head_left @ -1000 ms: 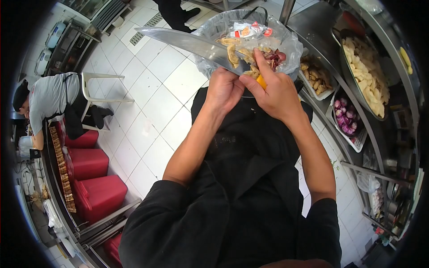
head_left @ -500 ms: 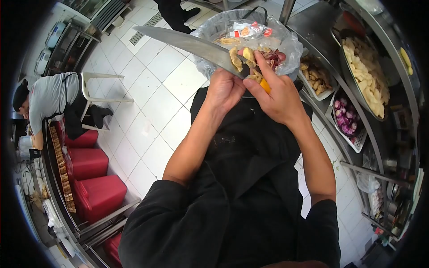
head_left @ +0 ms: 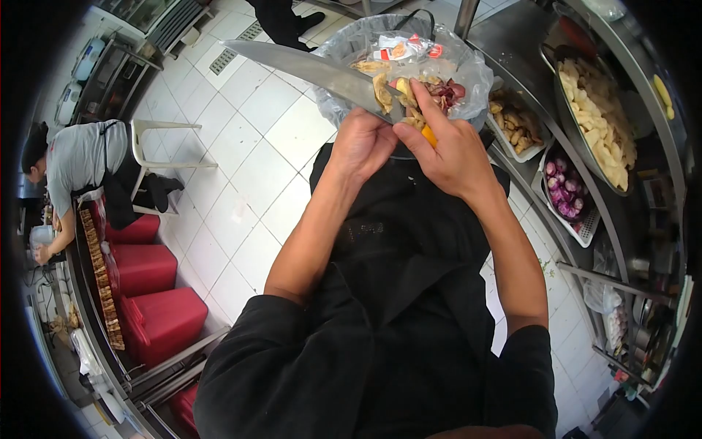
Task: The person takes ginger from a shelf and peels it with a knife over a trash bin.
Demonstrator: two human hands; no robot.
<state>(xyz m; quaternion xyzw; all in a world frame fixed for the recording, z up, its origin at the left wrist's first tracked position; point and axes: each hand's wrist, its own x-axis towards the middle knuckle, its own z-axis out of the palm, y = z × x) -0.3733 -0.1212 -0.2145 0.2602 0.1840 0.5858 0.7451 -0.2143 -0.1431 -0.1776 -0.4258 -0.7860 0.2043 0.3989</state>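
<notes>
Paring over a lined bin (head_left: 479, 84). The right hand (head_left: 455, 154) is closed around the yellow handle (head_left: 430, 134) of a large knife (head_left: 311, 71), whose blade extends leftward across the bin's near side. The left hand (head_left: 363, 143) lies at the blade's near edge with fingers curled; its fingertips are hidden, so whether its grip holds anything cannot be told. The ginger (head_left: 403, 88) lies beside the right index finger, above the bin. The step in hand appears to be paring; a further stroke would call for a steady piece and fingers clear of the edge. To the right: a tray (head_left: 528, 155) of brown pieces, a basket (head_left: 587, 233) of onions (head_left: 565, 194) and a pan (head_left: 567, 110) of pale pieces. The blade screens part of the work. Well apart, a co-worker (head_left: 88, 150) leans over a worktop; beyond the bin, another person's legs (head_left: 281, 25).
</notes>
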